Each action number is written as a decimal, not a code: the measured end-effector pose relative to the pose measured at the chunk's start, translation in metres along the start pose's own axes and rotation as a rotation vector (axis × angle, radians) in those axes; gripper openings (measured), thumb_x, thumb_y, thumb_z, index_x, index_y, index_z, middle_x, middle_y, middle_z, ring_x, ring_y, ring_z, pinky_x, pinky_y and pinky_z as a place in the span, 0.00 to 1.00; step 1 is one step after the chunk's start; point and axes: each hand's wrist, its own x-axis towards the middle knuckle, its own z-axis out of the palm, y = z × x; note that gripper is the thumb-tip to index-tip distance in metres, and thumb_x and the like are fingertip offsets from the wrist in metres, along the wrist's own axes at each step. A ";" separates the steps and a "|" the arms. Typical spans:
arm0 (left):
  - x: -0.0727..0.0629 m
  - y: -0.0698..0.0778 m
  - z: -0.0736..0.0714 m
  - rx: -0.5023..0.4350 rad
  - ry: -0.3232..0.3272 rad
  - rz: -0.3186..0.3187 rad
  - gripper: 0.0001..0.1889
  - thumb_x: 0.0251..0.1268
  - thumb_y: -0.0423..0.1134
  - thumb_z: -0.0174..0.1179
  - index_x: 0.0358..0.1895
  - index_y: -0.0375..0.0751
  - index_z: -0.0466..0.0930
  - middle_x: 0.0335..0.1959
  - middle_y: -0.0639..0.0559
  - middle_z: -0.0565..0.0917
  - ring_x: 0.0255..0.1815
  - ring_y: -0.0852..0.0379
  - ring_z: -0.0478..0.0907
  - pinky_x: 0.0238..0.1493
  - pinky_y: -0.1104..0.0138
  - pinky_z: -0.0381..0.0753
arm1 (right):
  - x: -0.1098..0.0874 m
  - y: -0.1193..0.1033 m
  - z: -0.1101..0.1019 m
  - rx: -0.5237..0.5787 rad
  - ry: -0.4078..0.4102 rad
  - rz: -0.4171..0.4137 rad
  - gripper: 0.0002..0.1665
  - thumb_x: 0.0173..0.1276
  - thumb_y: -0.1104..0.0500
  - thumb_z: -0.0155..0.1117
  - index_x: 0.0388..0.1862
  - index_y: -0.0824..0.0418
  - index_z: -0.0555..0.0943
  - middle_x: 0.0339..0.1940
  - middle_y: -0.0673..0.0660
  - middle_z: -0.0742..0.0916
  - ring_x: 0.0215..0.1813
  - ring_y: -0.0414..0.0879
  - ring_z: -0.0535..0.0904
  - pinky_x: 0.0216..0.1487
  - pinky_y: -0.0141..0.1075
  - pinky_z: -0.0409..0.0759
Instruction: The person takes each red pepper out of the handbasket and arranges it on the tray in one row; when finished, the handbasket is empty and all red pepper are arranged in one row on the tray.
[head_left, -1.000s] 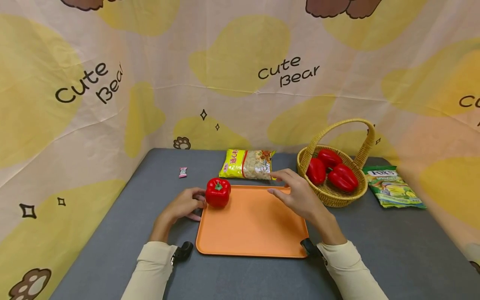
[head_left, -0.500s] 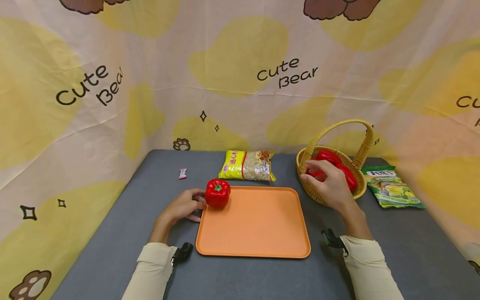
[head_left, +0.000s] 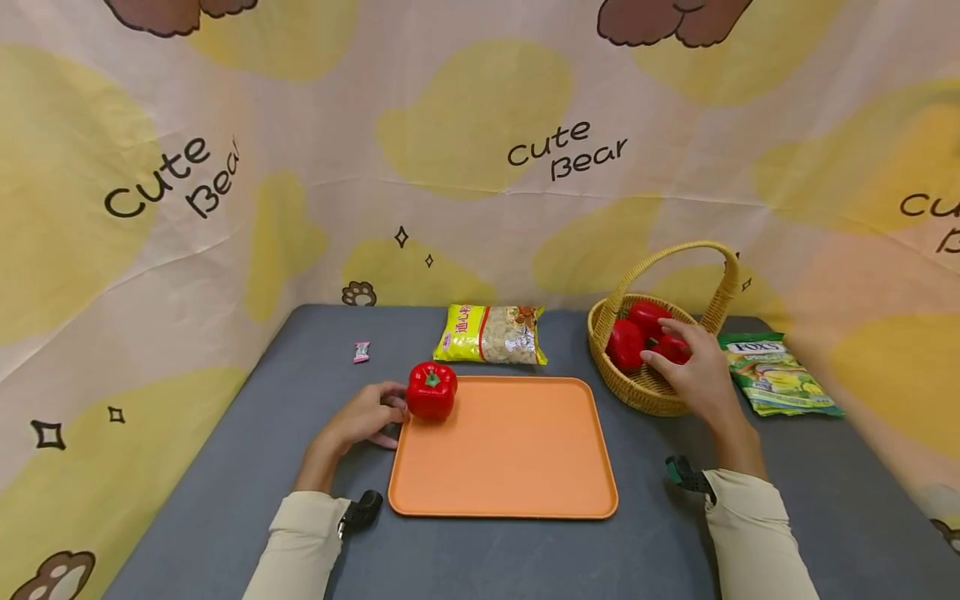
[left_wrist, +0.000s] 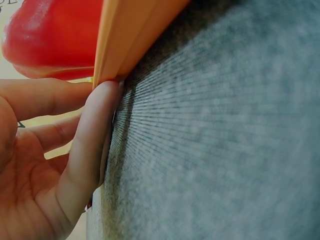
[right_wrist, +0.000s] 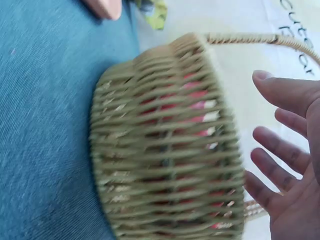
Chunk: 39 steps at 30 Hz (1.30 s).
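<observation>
At the left edge of the orange tray (head_left: 517, 450), my left hand (head_left: 365, 417) pinches the rim, thumb against the outer side. A red bell pepper (head_left: 431, 392) with a green stem stands on the tray's upper-left corner, next to those fingers. In the left wrist view, the thumb (left_wrist: 97, 125) meets the tray edge (left_wrist: 120, 45). My right hand (head_left: 696, 367) is over the wicker basket (head_left: 637, 398), fingers spread above the red peppers (head_left: 626, 346) in it, and partly covers one. In the right wrist view, the fingers (right_wrist: 277, 145) hold nothing beside the basket wall (right_wrist: 165, 145).
A yellow bag of pasta (head_left: 491, 335) lies behind the tray. A small pink wrapped candy (head_left: 362, 352) is at the back left. Right of the basket lies a green FOX'S bag (head_left: 780, 375). The basket's tall handle (head_left: 667, 254) arches over it. A printed cloth hangs behind the grey table.
My right hand has moved right, from above the tray's far right corner to over the peppers in the basket. The left hand has stayed at the tray's left edge.
</observation>
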 end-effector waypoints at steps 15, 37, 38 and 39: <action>0.001 -0.004 -0.001 -0.001 0.015 -0.014 0.28 0.71 0.32 0.59 0.73 0.30 0.71 0.54 0.38 0.81 0.49 0.48 0.84 0.37 0.56 0.93 | 0.001 0.017 -0.001 -0.053 -0.102 0.159 0.55 0.72 0.50 0.74 0.84 0.72 0.55 0.75 0.81 0.68 0.73 0.79 0.63 0.66 0.77 0.72; 0.000 -0.003 -0.001 0.009 0.018 -0.016 0.28 0.71 0.32 0.59 0.73 0.30 0.71 0.55 0.38 0.81 0.50 0.47 0.84 0.37 0.56 0.93 | -0.001 0.020 0.004 -0.101 -0.051 0.097 0.33 0.70 0.64 0.73 0.69 0.77 0.74 0.64 0.79 0.70 0.64 0.75 0.61 0.52 0.64 0.71; 0.000 -0.003 -0.001 0.009 0.018 -0.015 0.28 0.71 0.32 0.59 0.74 0.30 0.71 0.55 0.38 0.81 0.51 0.47 0.84 0.37 0.56 0.93 | -0.001 0.020 0.004 -0.104 -0.050 0.095 0.33 0.70 0.64 0.73 0.69 0.77 0.75 0.64 0.79 0.70 0.64 0.75 0.61 0.52 0.64 0.71; 0.000 -0.003 -0.001 0.010 0.017 -0.015 0.29 0.71 0.32 0.59 0.74 0.30 0.71 0.55 0.38 0.81 0.51 0.47 0.84 0.37 0.56 0.93 | -0.001 0.021 0.004 -0.106 -0.050 0.094 0.32 0.70 0.64 0.73 0.68 0.77 0.75 0.64 0.79 0.70 0.64 0.75 0.61 0.52 0.64 0.70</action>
